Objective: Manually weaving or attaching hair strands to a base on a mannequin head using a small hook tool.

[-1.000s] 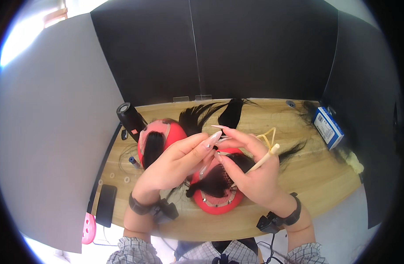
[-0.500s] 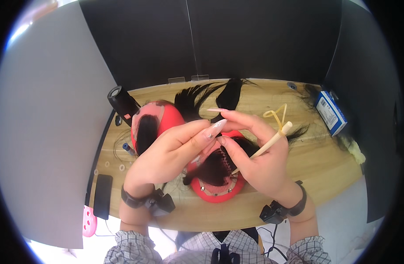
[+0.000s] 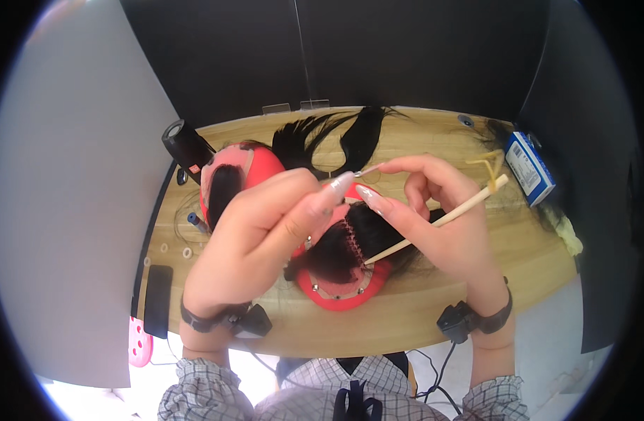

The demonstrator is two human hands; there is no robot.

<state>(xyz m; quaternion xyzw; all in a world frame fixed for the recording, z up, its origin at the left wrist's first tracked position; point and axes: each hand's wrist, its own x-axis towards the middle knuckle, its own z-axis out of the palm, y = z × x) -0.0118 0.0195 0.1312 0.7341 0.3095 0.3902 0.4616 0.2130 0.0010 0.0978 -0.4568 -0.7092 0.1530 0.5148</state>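
A red head form (image 3: pixel 339 302) with a pink mesh cap stands before me, black hair (image 3: pixel 329 247) parted on it along a stitched-looking line. Above it, my left hand (image 3: pixel 255 242) is closed, thumb and forefinger pinched; whatever lies between them is too small to tell. My right hand (image 3: pixel 452 224) keeps a pale wooden stick (image 3: pixel 466 205) in the crook of its thumb, pointing down to the parting. Its thumb and forefinger are apart, the forefinger nail near my left fingertips. A yellow band (image 3: pixel 492 166) hangs at the stick's upper end.
Left of centre is a second red head form (image 3: pixel 266 165) with dark hair, beside a black cylindrical speaker (image 3: pixel 185 147). Loose black hair (image 3: pixel 364 140) lies at the back. A blue-and-white box (image 3: pixel 529 168) sits at the right, a black flat slab (image 3: pixel 158 302) at the left edge.
My right hand has moved right, away from the left, and its thumb and forefinger have spread. The stick's upper end swung right with it. The whole view has shifted slightly.
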